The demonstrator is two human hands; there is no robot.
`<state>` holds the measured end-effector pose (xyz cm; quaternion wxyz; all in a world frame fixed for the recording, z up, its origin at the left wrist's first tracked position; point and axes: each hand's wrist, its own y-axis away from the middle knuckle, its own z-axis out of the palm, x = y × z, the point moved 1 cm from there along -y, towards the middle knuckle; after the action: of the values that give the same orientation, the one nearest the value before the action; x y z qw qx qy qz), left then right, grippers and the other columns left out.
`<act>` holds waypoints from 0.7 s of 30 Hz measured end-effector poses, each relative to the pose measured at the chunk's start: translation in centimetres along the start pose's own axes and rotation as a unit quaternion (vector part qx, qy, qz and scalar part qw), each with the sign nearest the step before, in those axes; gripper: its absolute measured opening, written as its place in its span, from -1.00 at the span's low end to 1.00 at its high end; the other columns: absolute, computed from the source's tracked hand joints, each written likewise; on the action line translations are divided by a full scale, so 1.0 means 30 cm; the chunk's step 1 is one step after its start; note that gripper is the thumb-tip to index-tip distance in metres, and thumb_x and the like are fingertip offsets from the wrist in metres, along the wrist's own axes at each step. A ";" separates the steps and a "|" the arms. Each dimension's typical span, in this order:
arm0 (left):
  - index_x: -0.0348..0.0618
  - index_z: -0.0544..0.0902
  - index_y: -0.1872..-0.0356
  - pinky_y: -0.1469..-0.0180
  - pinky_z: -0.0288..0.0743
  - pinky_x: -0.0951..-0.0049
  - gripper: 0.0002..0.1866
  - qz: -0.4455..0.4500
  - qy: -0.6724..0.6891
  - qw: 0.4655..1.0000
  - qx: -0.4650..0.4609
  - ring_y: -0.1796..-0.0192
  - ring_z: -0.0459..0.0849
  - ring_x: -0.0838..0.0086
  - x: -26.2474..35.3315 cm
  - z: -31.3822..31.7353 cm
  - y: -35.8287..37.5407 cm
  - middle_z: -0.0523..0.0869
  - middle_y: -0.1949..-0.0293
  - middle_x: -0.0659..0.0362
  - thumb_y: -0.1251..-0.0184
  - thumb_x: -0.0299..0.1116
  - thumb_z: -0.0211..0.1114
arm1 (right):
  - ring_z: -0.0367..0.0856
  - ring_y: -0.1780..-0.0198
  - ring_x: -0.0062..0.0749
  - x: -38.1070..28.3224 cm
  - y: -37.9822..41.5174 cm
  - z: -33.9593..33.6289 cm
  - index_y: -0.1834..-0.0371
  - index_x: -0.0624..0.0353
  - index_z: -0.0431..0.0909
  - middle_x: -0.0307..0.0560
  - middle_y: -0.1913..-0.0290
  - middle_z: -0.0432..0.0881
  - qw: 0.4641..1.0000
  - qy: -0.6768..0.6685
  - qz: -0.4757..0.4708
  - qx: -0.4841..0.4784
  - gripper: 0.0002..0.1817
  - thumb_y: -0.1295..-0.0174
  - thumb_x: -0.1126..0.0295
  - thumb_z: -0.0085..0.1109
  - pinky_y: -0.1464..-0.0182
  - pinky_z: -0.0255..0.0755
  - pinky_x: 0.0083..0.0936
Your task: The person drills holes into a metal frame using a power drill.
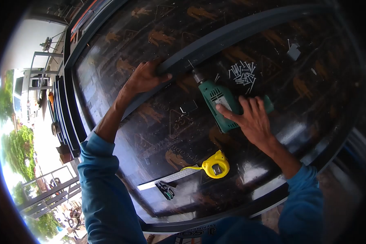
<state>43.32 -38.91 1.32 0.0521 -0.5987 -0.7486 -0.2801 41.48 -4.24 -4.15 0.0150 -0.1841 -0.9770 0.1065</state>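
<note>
My left hand (147, 77) is closed over the edge of a long dark metal bar (215, 40) that crosses the panel. A green power drill (218, 101) lies under my right hand (252, 116), whose thumb and fingers rest around its body near the handle. The drill's bit points up and left, close to the bar. A pile of screws (244, 74) is just above the drill. Nearer to me, a yellow tape measure (216, 164) sits beside a metal ruler (171, 178).
The dark printed panel (150, 134) sits in a dark frame (75, 99). A small grey plate (293, 52) lies at the upper right. Small dark-handled tools (165, 190) lie by the ruler. Metal bars (65, 110) stand beyond the left edge.
</note>
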 end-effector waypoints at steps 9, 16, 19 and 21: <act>-0.21 0.59 0.17 0.08 0.57 0.27 -0.52 -0.078 -0.026 0.969 0.233 0.17 0.74 0.16 0.014 0.100 0.068 0.73 0.30 0.04 0.03 -0.11 0.51 | 0.39 0.00 0.03 0.044 -0.047 -0.059 -0.50 -0.46 0.01 0.16 -0.05 0.33 0.989 -0.056 -0.017 -0.135 -0.18 -0.22 0.30 0.23 -0.10 0.25 0.08; -0.21 0.58 0.29 0.18 0.56 0.27 -0.63 -0.006 -0.058 0.973 0.223 0.18 0.74 0.23 -0.026 0.084 0.066 0.71 0.18 -0.01 0.15 -0.29 0.45 | 0.40 -0.01 -0.03 -0.005 -0.082 -0.060 -0.22 -0.13 0.29 0.07 0.03 0.40 0.967 -0.123 0.158 -0.159 -0.39 -0.25 -0.24 0.08 -0.10 0.24 0.05; -0.27 0.55 0.51 0.14 0.59 0.23 -0.85 -0.007 -0.064 0.964 0.257 0.20 0.78 0.16 -0.029 0.106 0.053 0.75 0.17 -0.07 0.11 -0.48 0.34 | 0.43 -0.01 -0.17 0.001 -0.070 -0.064 -0.34 -0.55 0.28 -0.04 0.04 0.40 0.935 -0.158 0.267 -0.169 -0.37 -0.23 -0.37 -0.02 -0.09 0.25 0.00; -0.25 0.57 0.51 0.07 0.62 0.18 -0.89 -0.026 -0.058 0.971 0.229 0.14 0.78 0.11 -0.020 0.098 0.052 0.75 0.15 -0.10 0.01 -0.45 0.32 | 0.45 -0.01 -0.19 0.039 -0.089 -0.074 -0.32 -0.16 0.32 -0.06 0.03 0.41 0.971 -0.107 0.097 -0.193 -0.25 -0.22 -0.40 -0.05 -0.11 0.23 -0.02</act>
<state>45.70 -37.82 -0.82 0.1371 -0.5667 -0.8096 -0.0673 39.60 -5.80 -1.43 -0.1356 -0.2646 -0.9526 -0.0639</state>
